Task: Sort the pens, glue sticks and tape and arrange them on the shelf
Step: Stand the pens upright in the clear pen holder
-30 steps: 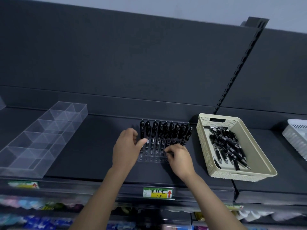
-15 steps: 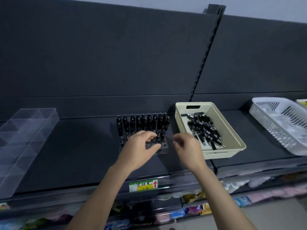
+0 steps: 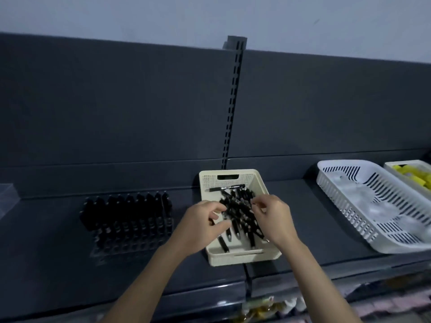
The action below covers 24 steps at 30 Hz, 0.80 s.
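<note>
A beige basket (image 3: 233, 176) on the dark shelf holds a loose pile of black pens (image 3: 240, 212). Both of my hands hover over that pile. My left hand (image 3: 201, 226) comes in from the left with thumb and forefinger apart and nothing visible between them. Opposite it, my right hand (image 3: 274, 220) has its fingertips curled down onto the pens; whether they pinch one is hidden. To the left stands a clear pen rack (image 3: 126, 215) filled with rows of upright black pens.
A white slotted basket (image 3: 345, 164) with pale clear items sits to the right, and beyond it a bin (image 3: 401, 162) of yellow items. A clear divided organiser (image 3: 7, 194) shows at the left edge. A slotted upright (image 3: 233, 101) rises behind the beige basket. Lower shelves hold packaged goods.
Both hands left the pen rack and moved right, over the pens in the beige basket. The view swung right, bringing the white basket and yellow bin in.
</note>
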Available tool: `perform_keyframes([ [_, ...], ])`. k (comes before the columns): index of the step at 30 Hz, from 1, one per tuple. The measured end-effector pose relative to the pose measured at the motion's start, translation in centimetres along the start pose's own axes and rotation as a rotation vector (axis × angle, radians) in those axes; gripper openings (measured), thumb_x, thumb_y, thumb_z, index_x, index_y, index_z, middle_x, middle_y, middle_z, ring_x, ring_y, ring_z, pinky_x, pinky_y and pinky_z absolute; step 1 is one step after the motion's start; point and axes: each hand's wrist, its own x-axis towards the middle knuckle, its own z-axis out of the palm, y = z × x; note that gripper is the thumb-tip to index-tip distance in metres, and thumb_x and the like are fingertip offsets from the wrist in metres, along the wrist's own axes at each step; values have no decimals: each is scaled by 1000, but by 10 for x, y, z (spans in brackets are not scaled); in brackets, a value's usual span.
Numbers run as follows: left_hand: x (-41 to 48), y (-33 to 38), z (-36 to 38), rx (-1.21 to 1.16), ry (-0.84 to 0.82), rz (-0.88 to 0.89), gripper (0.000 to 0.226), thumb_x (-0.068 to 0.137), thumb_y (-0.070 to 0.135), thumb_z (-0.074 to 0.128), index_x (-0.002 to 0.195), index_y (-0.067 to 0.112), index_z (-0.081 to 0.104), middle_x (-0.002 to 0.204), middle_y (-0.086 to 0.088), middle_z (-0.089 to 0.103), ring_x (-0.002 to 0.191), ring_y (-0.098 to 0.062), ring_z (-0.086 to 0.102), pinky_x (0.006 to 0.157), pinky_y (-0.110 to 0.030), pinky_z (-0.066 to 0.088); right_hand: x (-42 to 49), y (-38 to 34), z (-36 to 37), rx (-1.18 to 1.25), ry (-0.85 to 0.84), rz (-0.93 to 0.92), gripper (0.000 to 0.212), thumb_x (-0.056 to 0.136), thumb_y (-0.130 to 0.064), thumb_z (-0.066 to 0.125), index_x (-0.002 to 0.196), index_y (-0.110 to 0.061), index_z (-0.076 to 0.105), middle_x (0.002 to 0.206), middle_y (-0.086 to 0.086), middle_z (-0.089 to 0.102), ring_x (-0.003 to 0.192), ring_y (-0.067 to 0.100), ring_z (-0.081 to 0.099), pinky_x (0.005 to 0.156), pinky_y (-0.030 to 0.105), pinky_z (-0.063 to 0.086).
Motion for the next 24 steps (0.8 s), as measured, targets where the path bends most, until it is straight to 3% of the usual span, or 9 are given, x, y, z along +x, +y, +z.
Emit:
perform_keyframes([
  [4, 34, 9, 38, 43, -22, -190, 43, 88, 35, 64, 126, 17, 56, 118, 7, 59, 102, -6, 58, 83, -18, 46, 27, 41, -11, 8, -12, -20, 20, 87, -4, 54, 98, -8, 70, 98, 8, 65, 89, 20, 59, 68, 14, 32],
  [8, 63, 11, 66, 88, 70, -455, 38, 89, 33, 62, 118, 12, 48, 87, 6, 53, 86, -15, 57, 72, -31, 51, 46, 70, -6, 51, -39, -5, 23, 86, -6, 55, 105, -10, 66, 100, 8, 64, 91, 21, 57, 67, 16, 30],
  [13, 86, 9, 92, 177, 83, -681, 53, 86, 47, 63, 116, 7, 45, 104, -6, 60, 84, -19, 56, 51, -25, 35, 57, 79, 11, 185, -138, 9, 20, 90, -8, 51, 107, -12, 60, 96, 6, 63, 88, 20, 57, 67, 22, 35],
  [15, 96, 6, 100, 133, 122, -707, 55, 84, 45, 66, 117, 6, 45, 113, -10, 59, 93, -22, 58, 58, -26, 40, 58, 78, 15, 207, -141, 12, 19, 90, -6, 48, 106, -11, 58, 94, 6, 63, 83, 18, 55, 66, 24, 36],
  [19, 114, 4, 115, 103, 119, -747, 71, 75, 50, 70, 123, 7, 42, 123, -13, 52, 111, -28, 55, 86, -33, 49, 57, 77, 18, 75, -159, -6, 25, 85, 5, 37, 98, -10, 52, 88, 7, 57, 70, 21, 50, 58, 27, 36],
  [24, 131, 9, 127, 101, 121, -809, 73, 74, 37, 71, 129, 6, 35, 126, -15, 54, 113, -30, 57, 89, -34, 49, 57, 70, 16, -28, -169, 16, 31, 83, 8, 35, 106, -7, 50, 90, 9, 53, 66, 23, 44, 59, 27, 34],
])
